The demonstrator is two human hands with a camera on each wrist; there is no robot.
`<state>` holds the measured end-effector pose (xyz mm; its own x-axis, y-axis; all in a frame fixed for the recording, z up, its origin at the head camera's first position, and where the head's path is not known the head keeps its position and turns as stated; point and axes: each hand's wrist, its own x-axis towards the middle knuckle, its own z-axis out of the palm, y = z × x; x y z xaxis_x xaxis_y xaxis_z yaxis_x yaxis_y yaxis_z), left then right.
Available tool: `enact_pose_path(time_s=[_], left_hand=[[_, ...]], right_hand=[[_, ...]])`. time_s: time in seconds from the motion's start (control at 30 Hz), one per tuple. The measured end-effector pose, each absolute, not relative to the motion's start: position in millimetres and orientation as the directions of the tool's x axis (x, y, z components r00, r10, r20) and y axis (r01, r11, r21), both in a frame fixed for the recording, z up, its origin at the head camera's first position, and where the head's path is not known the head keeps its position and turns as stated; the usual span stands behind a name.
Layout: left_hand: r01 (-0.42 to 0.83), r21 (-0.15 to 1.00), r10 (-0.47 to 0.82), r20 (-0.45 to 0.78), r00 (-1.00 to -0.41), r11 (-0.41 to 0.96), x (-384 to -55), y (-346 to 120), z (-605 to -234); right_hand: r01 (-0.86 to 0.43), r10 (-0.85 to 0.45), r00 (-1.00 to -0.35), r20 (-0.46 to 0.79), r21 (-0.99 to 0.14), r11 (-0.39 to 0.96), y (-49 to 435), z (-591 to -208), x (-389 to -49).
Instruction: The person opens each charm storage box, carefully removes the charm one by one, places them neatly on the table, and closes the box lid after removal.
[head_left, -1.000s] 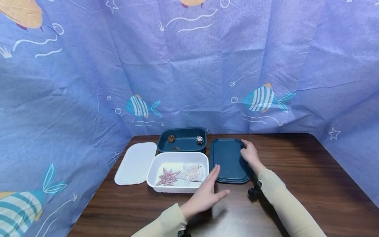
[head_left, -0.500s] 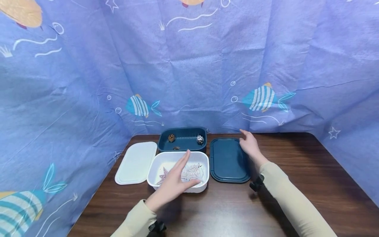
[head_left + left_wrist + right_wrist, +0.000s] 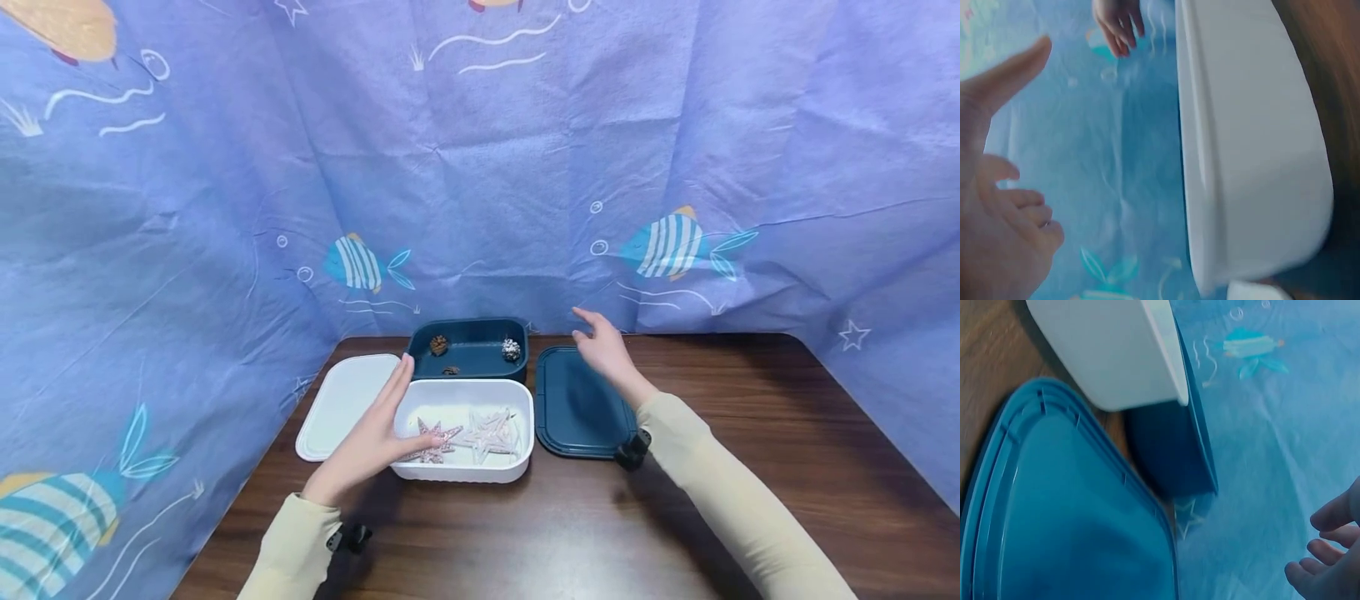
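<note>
My left hand (image 3: 367,442) hovers over the left end of a white box (image 3: 465,473), its thumb and fingers spread and holding nothing. Inside that box lie a pink glittery star (image 3: 431,454) and a pale, clear-looking star (image 3: 487,435); the thumb partly covers the pink one. Behind it stands a dark blue box (image 3: 480,363) with a brown pine cone (image 3: 438,345), a white-tipped cone (image 3: 511,350) and a small brown piece. Over the far part of the dark blue lid (image 3: 577,408) is my right hand (image 3: 606,350), holding nothing. In the right wrist view its fingers (image 3: 1329,556) are loosely bent.
A white lid (image 3: 345,400) lies flat on the wooden table (image 3: 480,550), left of the boxes and partly behind the left hand. A blue fish-print cloth (image 3: 480,167) hangs right behind the table's back edge.
My left hand has moved left across the white box, from its right front corner to its left end. The right hand has left the dark blue lid's right edge and shifted left and away.
</note>
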<state>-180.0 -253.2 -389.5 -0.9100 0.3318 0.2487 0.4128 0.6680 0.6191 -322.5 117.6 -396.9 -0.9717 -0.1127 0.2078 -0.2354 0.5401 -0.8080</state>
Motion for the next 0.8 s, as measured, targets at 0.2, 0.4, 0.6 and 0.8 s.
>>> enact_pose_path(time_s=[0.2,0.4,0.6,0.8], left_hand=[[0.404,0.633,0.373,0.19,-0.908,0.661,-186.5,-275.9,-401.7],[0.359,0.647,0.373,0.123,-0.92,0.673,-197.8,-286.2,-419.7],[0.31,0.658,0.388,0.029,-0.921,0.687,-200.4,-292.4,-429.1],[0.3,0.657,0.422,-0.029,-0.906,0.691,-201.4,-297.1,-435.4]], right_hand=[[-0.271,-0.178,-0.962,0.207,-0.81,0.52,96.7,-391.4,-319.9],[-0.296,-0.243,-0.949,0.202,-0.838,0.459,79.4,-390.5,-318.6],[-0.34,-0.285,-0.931,0.227,-0.824,0.454,59.6,-391.0,-318.9],[-0.379,-0.352,-0.909,0.225,-0.798,0.469,41.0,-387.1,-323.5]])
